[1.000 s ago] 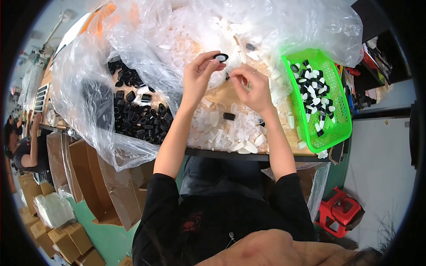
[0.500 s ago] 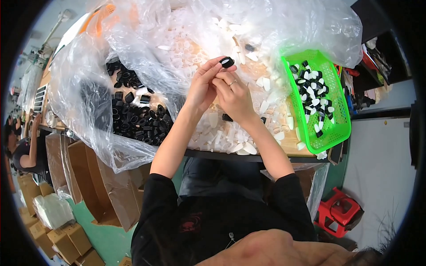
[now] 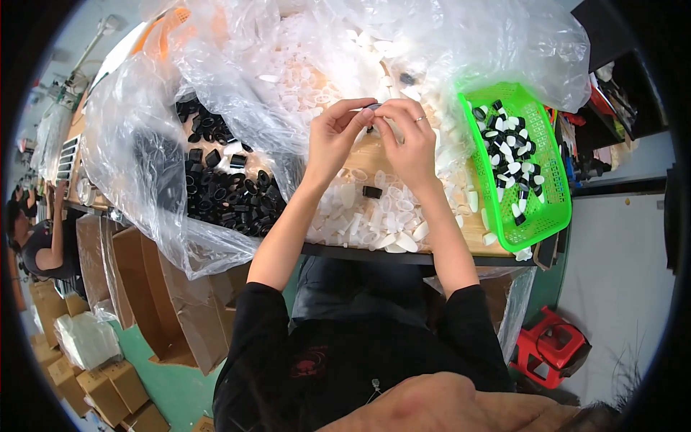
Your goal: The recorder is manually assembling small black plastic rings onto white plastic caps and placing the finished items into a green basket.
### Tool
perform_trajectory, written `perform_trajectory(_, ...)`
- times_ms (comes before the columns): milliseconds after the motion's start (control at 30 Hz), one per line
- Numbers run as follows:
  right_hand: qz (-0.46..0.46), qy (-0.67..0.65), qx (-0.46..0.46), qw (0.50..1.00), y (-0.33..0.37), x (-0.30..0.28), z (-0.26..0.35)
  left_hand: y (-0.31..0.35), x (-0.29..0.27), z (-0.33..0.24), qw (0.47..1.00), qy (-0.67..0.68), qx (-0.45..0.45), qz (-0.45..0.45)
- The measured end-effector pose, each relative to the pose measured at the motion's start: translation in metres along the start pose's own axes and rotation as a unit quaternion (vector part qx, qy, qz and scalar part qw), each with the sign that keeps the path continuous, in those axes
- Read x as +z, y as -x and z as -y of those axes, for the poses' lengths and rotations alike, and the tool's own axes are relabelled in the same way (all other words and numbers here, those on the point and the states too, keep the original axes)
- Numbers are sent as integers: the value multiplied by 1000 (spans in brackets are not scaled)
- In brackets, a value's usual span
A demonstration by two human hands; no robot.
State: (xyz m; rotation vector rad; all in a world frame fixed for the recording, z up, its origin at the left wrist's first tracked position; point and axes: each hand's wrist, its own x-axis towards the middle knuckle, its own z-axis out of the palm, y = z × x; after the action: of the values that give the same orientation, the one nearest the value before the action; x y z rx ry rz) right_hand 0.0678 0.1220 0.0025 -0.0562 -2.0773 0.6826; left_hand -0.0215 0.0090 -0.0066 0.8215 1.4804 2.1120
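Over the middle of the table, both my hands pinch one small black oval part (image 3: 373, 107), mostly covered by the fingertips. My left hand (image 3: 335, 140) grips its left side between thumb and fingers. From the other side my right hand (image 3: 410, 147), with a ring on one finger, closes on it too. Beneath the hands lie loose white and clear oval pieces (image 3: 392, 205), with a single black part (image 3: 372, 192) among them. A heap of black oval rings (image 3: 230, 201) sits to the left in a clear plastic bag (image 3: 147, 180).
On the right stands a green basket (image 3: 554, 216) holding several black-and-white parts (image 3: 515, 155). Plastic sheeting (image 3: 504, 43) bunches along the far side. Open cardboard boxes (image 3: 151, 302) stand at lower left, a red stool (image 3: 551, 345) at lower right. Another person (image 3: 47, 241) sits far left.
My right hand has moved right and up, its fingers now on the black part's right side. The part has turned, so its white face no longer shows. My hands are farther apart.
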Motion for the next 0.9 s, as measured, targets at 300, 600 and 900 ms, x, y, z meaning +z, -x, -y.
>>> perform_trajectory(300, 56, -261, 292, 918, 2, -3, -10, 1, 7, 4, 989, -82, 118, -17)
perform_trajectory(600, 39, -211, 262, 941, 11, 10, 0, 3, 1, 13, 982, -120, 141, -43)
perform_trajectory(900, -251, 186, 86, 946, -19, -81, -46, 31, -88, -44, 742, -632, 104, -197)
